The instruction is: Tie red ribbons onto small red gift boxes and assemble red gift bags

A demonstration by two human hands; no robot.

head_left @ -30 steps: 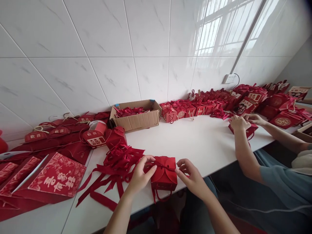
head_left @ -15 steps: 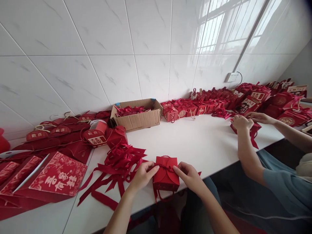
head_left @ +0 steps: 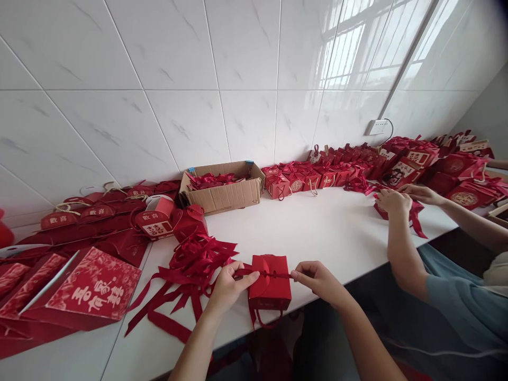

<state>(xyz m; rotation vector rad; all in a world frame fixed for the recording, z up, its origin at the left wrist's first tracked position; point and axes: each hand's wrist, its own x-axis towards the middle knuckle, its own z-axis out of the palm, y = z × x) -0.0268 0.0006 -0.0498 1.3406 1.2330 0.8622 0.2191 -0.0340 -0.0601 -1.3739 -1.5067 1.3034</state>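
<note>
A small red gift box (head_left: 270, 294) stands at the table's front edge, its curved top flaps folded together. Across its top runs a dark red ribbon (head_left: 273, 274), drawn straight through the flaps. My left hand (head_left: 230, 286) pinches the ribbon at the box's left edge, with the thumb over the top. At the other side, just off the box, my right hand (head_left: 317, 280) pinches the ribbon's right part between thumb and fingers. A cord handle (head_left: 270, 323) hangs down the front of the box.
Loose ribbons (head_left: 190, 270) lie left of the box. Behind stands a cardboard carton (head_left: 224, 200) of red ribbons. Flat red boxes (head_left: 87, 286) fill the left, and finished boxes (head_left: 297, 180) line the wall. At right, a co-worker's hands (head_left: 395, 201) handle another red box.
My right hand has moved a little right, off the box, and the ribbon is now stretched straight across the top. My left hand has shifted slightly left.
</note>
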